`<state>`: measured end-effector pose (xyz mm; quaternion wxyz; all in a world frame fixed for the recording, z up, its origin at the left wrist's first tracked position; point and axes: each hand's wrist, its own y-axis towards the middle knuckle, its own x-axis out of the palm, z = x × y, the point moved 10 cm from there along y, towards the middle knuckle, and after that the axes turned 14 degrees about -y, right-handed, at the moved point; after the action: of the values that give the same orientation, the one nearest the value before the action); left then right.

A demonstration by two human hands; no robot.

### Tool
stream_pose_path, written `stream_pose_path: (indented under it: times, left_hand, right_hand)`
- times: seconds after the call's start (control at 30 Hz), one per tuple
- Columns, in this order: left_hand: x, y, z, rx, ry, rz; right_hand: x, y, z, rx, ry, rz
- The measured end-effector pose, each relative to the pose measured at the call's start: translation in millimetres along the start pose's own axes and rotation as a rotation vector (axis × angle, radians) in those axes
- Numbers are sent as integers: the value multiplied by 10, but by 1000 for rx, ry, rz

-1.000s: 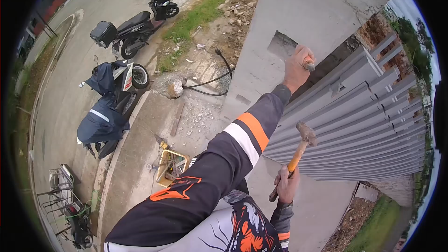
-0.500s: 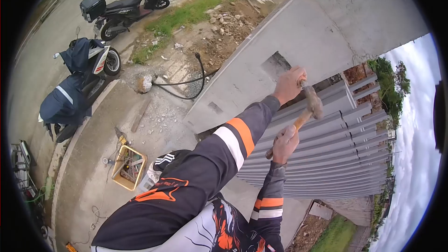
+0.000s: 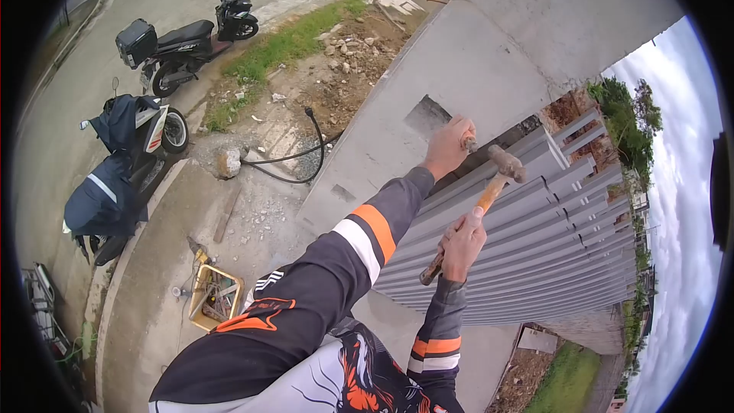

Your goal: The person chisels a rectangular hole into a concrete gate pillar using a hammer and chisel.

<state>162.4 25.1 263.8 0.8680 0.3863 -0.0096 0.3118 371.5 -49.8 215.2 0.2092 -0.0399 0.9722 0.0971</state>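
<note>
My right hand (image 3: 463, 243) is closed around the wooden handle of a hammer (image 3: 508, 164), whose dusty metal head is raised a short way from my left hand. My left hand (image 3: 447, 147) makes a fist against the grey concrete wall (image 3: 397, 138). From that fist pokes the blunt, dusty end of a chisel (image 3: 469, 143); the rest of it is hidden by my fingers. Just beside the left hand, a rectangular recess (image 3: 428, 115) is cut into the wall. A long gap along the wall's edge runs next to the grey corrugated metal sheets (image 3: 489, 237).
A yellow crate (image 3: 200, 320) of tools stands on the ground, with a power tool (image 3: 199, 251) beside it. Black cable (image 3: 317, 160) loops near the wall's foot. Two motorbikes, one black (image 3: 191, 38) and one partly covered (image 3: 103, 191), are parked by the road.
The hammer head has moved away from the chisel end, and my right hand has dropped slightly. My left hand keeps its grip at the wall. The whole view has shifted a little.
</note>
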Motion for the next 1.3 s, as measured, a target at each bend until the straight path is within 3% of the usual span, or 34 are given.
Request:
stream_pose_path:
  times: [0.03, 0.23, 0.27, 0.57, 0.67, 0.77, 0.8, 0.87, 0.93, 1.03, 1.13, 1.27, 1.3]
  left_hand:
    - [41, -206, -25, -30, -2, 8]
    - [166, -373, 152, 170, 230, -186]
    - [175, -451, 201, 63, 219, -198]
    - [75, -254, 38, 68, 111, -114]
    - [76, -177, 51, 45, 120, -135]
    - [81, -143, 95, 65, 83, -106]
    - [76, -135, 87, 70, 85, -99]
    - [83, -138, 110, 85, 87, -98]
    - [52, -161, 67, 64, 110, -120]
    - [94, 8, 75, 84, 113, -121]
    - [89, -180, 7, 27, 124, -117]
    - [98, -111, 19, 36, 145, -105]
    - [100, -133, -1, 32, 142, -106]
  right_hand:
    - [-191, -263, -16, 67, 67, 13]
    - [-661, -635, -163, -156, 202, 67]
    - [-696, -698, -114, -153, 184, 63]
    - [-724, -857, 14, -102, 134, -19]
    - [-866, -1001, -568, -247, 195, 35]
    - [-1059, -1136, -1147, -694, 388, 153]
    - [-1048, -1130, -1220, -844, 440, 232]
    - [-684, -726, -759, -865, 410, 368]
    - [100, 58, 432, -81, -164, -60]
    - [-196, -135, 40, 57, 126, -59]
    - [-830, -483, -940, -389, 367, 103]
    - [-784, -644, -1000, -990, 506, 354]
    - [-271, -88, -387, -612, 130, 200]
